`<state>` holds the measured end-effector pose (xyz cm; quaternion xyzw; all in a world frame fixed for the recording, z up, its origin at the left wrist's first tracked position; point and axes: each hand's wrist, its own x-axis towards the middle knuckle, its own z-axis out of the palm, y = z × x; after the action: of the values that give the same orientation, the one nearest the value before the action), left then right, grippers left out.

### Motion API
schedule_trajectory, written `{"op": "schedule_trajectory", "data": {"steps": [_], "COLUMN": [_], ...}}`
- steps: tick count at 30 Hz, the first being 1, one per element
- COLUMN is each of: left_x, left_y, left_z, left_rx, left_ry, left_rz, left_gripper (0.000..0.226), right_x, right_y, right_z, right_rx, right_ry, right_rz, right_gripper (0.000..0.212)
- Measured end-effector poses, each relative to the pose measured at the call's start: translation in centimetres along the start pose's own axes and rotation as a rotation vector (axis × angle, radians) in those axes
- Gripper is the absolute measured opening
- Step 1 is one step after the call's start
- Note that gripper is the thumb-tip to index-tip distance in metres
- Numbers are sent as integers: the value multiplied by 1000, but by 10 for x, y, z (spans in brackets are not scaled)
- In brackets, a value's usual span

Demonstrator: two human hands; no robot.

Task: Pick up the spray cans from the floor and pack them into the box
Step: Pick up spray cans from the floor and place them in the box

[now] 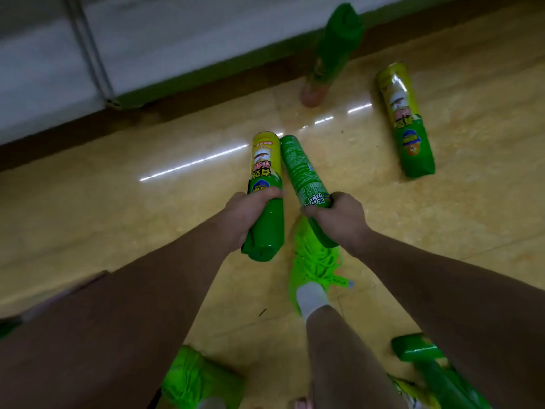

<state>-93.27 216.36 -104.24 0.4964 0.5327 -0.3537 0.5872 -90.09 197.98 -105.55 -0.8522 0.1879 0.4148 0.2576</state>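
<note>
My left hand [241,214] grips a green and yellow spray can [265,172] around its middle, cap end toward me. My right hand [339,216] grips a second green spray can [298,169] near its cap end, label side turned away. Both cans are held above the floor, side by side and almost touching. Another can [405,119] lies on the floor at the right. One more can [330,54] stands tilted near the wall, blurred. More green cans [421,355] lie at the bottom right, partly behind my right arm. No box is in view.
The floor [147,216] is glossy yellow tile with light reflections. A white wall with a dark baseboard [73,128] runs along the top left. My bright green shoes [315,261] stand below the held cans, the other shoe [194,379] at the bottom.
</note>
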Motion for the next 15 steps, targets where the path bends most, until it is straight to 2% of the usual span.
{"op": "schedule_trajectory", "data": {"steps": [4,7,12,15], "left_x": [-42,-75,-138,-173], "left_y": [-11,-20,-40,-68], "left_z": [-73,-129,-226,-286], "left_rx": [-159,-309,-513,-645], "left_ry": [47,86,168,237], "left_rz": [62,112,197,250], "left_gripper": [59,70,55,59], "right_x": [-47,-88,-164,-214], "right_y": [-50,-98,-177,-223], "right_z": [32,55,102,136], "right_rx": [-42,-94,-163,-234], "right_ry": [-17,-43,-104,-146], "right_rz": [-136,-257,-423,-536], "right_gripper": [55,50,44,43]}}
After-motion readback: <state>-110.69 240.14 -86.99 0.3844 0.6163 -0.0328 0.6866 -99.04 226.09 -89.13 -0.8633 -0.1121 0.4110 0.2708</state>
